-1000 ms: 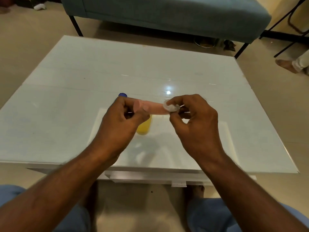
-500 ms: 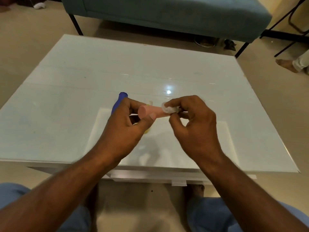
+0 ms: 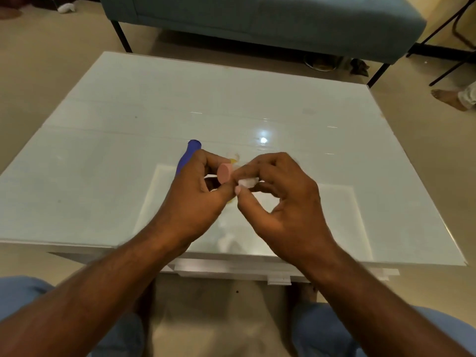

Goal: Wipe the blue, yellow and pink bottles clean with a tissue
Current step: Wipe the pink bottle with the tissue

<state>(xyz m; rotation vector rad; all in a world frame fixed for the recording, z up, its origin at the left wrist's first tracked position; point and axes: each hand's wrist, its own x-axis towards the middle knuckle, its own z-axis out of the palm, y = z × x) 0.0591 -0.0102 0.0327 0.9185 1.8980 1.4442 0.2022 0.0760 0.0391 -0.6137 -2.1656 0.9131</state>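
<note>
My left hand (image 3: 195,194) grips the pink bottle (image 3: 224,173) above the white table (image 3: 103,161), its round end turned toward me. My right hand (image 3: 280,197) pinches a small white tissue (image 3: 246,182) against the bottle's right side. The blue bottle (image 3: 189,154) lies on the table behind my left hand, partly hidden by it. Only a sliver of the yellow bottle (image 3: 233,161) shows behind the pink one, between my hands.
A teal sofa (image 3: 257,19) on black legs stands beyond the table's far edge. Another person's bare foot (image 3: 448,99) rests on the floor at the right. My knees in blue trousers sit below the table's near edge.
The pink bottle has turned from lying sideways to pointing its round end at me. My right hand with the tissue has shifted slightly down along it. The blue bottle shows more.
</note>
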